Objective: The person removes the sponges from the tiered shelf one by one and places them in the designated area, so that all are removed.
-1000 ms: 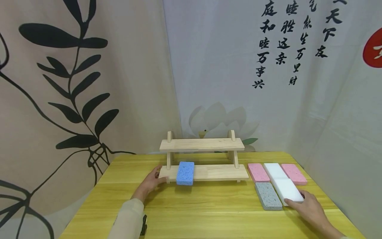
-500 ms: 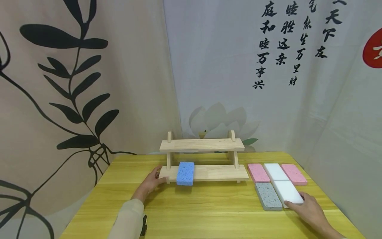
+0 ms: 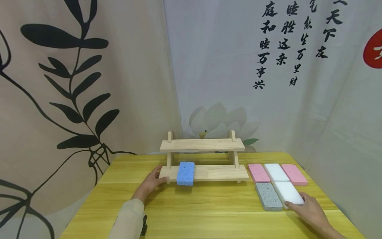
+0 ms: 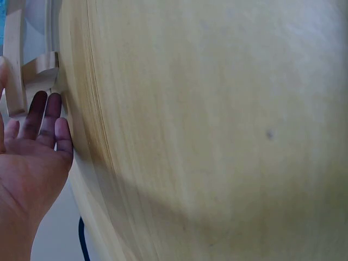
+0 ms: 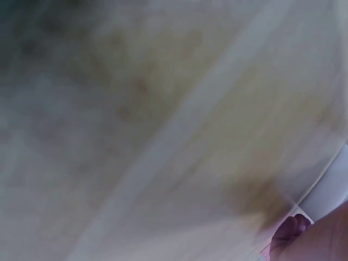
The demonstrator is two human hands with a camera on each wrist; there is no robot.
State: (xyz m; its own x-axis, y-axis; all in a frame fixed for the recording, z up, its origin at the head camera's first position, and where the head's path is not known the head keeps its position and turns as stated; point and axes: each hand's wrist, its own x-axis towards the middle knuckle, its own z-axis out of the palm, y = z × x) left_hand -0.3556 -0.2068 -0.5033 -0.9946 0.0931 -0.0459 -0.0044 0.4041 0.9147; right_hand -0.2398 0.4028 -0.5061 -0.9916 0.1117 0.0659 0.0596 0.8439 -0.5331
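A two-tier wooden stand (image 3: 215, 172) stands on the table. A blue sponge (image 3: 185, 173) lies on its lower shelf, left of the middle. My left hand (image 3: 152, 182) rests at that shelf's left end, its thumb at the front edge. In the left wrist view its fingers (image 4: 51, 117) are fairly straight beside the wood. At the right, my right hand (image 3: 308, 210) holds the near end of a white sponge (image 3: 287, 192) between thumb and fingers. The right wrist view is blurred and shows only part of the hand (image 5: 291, 231).
Beside the held sponge lies a grey sponge (image 3: 268, 196). Behind are a left pink sponge (image 3: 258, 172), another white sponge (image 3: 276, 172) and a right pink sponge (image 3: 294, 174). A printed cloth (image 3: 209, 66) hangs behind the wooden table (image 3: 209, 212).
The white sponge under my right hand has settled slightly lower and nearer, and a seam now shows between it and the white one behind. My left hand stays put.
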